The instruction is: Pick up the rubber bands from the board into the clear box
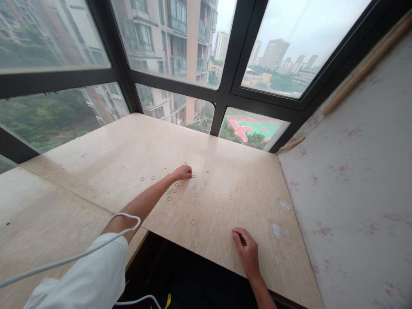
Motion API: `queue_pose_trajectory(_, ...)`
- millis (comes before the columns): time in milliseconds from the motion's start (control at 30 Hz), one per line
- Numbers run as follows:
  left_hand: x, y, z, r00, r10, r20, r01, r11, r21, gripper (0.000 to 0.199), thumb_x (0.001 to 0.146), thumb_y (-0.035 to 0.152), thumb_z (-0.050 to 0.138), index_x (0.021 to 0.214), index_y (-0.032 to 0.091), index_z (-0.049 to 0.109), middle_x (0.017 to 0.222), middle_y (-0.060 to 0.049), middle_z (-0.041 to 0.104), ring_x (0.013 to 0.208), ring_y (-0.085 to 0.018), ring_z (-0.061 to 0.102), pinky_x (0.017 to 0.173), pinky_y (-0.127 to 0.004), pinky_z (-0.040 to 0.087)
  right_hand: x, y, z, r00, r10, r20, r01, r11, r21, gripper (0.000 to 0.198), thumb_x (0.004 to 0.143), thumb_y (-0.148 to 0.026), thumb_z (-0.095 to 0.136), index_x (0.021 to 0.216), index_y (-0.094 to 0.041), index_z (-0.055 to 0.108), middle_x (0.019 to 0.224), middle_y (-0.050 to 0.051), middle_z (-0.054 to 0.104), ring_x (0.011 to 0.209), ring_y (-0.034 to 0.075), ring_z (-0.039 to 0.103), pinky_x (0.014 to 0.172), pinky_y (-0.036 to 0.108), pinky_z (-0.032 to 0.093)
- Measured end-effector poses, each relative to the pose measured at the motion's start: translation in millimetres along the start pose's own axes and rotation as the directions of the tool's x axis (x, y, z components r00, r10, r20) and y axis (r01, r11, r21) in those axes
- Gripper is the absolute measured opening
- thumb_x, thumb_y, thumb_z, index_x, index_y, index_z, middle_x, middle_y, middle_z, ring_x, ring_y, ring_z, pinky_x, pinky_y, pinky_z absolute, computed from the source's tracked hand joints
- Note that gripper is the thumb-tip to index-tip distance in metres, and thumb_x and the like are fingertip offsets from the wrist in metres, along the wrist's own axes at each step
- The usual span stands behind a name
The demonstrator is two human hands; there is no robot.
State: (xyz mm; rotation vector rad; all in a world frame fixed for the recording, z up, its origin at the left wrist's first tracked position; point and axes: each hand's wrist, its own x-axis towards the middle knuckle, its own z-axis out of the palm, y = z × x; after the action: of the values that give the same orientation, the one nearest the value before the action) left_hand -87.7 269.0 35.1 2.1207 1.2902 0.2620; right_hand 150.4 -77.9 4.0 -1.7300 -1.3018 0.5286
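Note:
My left hand reaches far across the ledge, its fingers closed in a pinch at a small thin ring. Around it lie several similar rings, with a loose cluster by a ring just below my wrist. One ring rests nearer to me, apart from the others. My right hand lies near the front edge, thumb and fingers curled together. Whether anything is inside that curl is hidden.
Two clear plastic pieces lie at the right by the flowered wall. Dark-framed windows border the back of the marble-like ledge. A white cable crosses over my left arm.

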Motion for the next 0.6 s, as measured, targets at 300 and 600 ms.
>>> queue_pose_trajectory(300, 24.6, 16.5, -11.5, 0.996, 0.009, -0.087, -0.028, 0.974, -0.224, 0.041, 0.095, 0.042, 0.035, 0.116, 0.014, 0.057, 0.102, -0.011, 0.067, 0.074, -0.013, 0.066, 0.061, -0.022, 0.05, 0.2, -2.7, 1.7, 1.0, 0.006, -0.014, -0.006, 1.0, -0.031, 0.025, 0.088, -0.035, 0.049, 0.091, -0.018, 0.067, 0.093, 0.009, 0.068, 0.085, 0.021, 0.064, 0.073, 0.032, 0.052)
queue_pose_trajectory(600, 7.5, -1.1, 3.3, 0.998, 0.042, -0.04, -0.041, 0.999, 0.028, 0.049, 0.068, 0.036, 0.071, 0.112, 0.017, 0.061, 0.101, -0.01, 0.064, 0.092, -0.022, 0.061, 0.078, -0.028, 0.046, -0.9, -4.7, 1.3, 1.0, -0.013, -0.022, 0.012, 0.999, -0.049, 0.023, 0.088, -0.032, 0.048, 0.091, -0.018, 0.067, 0.093, 0.009, 0.068, 0.086, 0.021, 0.063, 0.073, 0.031, 0.051)
